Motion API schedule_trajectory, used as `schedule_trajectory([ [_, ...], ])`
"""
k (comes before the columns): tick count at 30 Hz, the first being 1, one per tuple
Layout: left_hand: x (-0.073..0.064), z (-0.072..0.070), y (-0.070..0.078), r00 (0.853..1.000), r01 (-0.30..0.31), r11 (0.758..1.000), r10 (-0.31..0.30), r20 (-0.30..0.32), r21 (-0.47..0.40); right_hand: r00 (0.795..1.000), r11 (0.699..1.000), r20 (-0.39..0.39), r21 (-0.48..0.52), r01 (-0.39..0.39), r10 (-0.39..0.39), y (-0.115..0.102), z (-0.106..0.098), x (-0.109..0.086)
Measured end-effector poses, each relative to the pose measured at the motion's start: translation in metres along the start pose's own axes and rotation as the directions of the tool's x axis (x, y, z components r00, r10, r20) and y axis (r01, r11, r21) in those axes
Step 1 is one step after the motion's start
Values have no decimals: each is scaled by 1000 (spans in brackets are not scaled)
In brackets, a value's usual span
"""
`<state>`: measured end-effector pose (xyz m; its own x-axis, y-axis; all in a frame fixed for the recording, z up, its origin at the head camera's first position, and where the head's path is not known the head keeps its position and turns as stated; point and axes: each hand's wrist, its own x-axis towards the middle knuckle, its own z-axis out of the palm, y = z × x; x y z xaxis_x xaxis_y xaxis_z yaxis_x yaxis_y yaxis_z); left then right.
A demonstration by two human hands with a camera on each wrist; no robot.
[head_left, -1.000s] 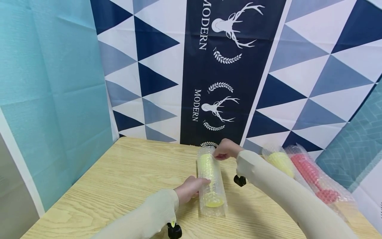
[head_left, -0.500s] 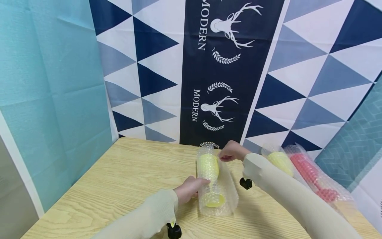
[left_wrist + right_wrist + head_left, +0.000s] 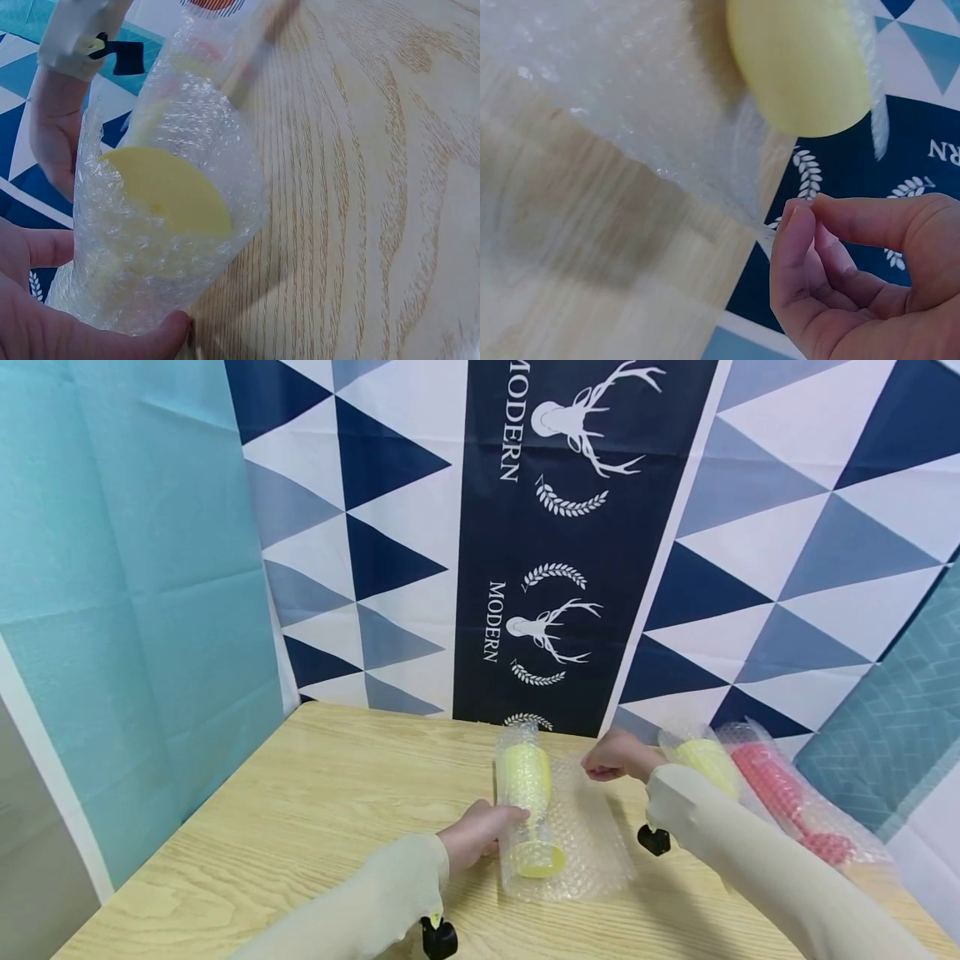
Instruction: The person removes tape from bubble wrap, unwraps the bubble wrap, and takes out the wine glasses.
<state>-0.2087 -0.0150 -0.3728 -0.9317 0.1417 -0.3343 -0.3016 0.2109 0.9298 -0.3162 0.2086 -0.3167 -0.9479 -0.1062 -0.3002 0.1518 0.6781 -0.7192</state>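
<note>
A yellow goblet [image 3: 540,777] lies partly rolled in clear bubble wrap [image 3: 588,843] on the wooden table. Its flat round foot [image 3: 172,187] shows toward the left wrist camera, and its smooth bowl [image 3: 795,67] in the right wrist view. My left hand [image 3: 476,835] grips the wrapped goblet from the left, thumb on top; its other fingers are mostly hidden in the head view. Off to the right, my right hand [image 3: 621,755] pinches a corner of the wrap between thumb and fingertips, with the loose sheet stretched out from the goblet.
On the table's right side lie a bubble-wrapped yellow item [image 3: 705,764] and a bubble-wrapped red one [image 3: 776,789]. Patterned cloth [image 3: 547,552] hangs right behind the table's [image 3: 337,793] back edge, and a teal curtain [image 3: 142,593] hangs at its left.
My right hand has moved right and slightly toward me, pulling the bubble wrap's edge away from the goblet so a wider sheet lies unrolled. The left hand stays in place.
</note>
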Motion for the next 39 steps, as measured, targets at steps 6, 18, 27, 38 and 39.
schedule_trajectory([
  [6, 2, 1, 0, 1000, 1, 1000, -1, -12, -1, 997, 997, -59, -57, 43, -47, 18, -4, -4],
  [18, 1, 0, 3, 1000, 10, 1000, -10, -11, -1, 986, 996, -149, -64, 68, -77, 49, -13, -14],
  [27, 3, 0, 2, 1000, -1, 1000, 1, 2, -1, 978, 992, -183, -97, 87, -103, 58, -2, -26],
  [38, 7, -5, 6, 1000, -10, 1000, 10, 27, 6, 875, 885, -339, -427, 184, -345, 43, 29, -52],
  [39, 8, -6, 6, 999, -10, 1000, 10, 30, 7, 856, 867, -344, -453, 208, -385, 42, 32, -54],
])
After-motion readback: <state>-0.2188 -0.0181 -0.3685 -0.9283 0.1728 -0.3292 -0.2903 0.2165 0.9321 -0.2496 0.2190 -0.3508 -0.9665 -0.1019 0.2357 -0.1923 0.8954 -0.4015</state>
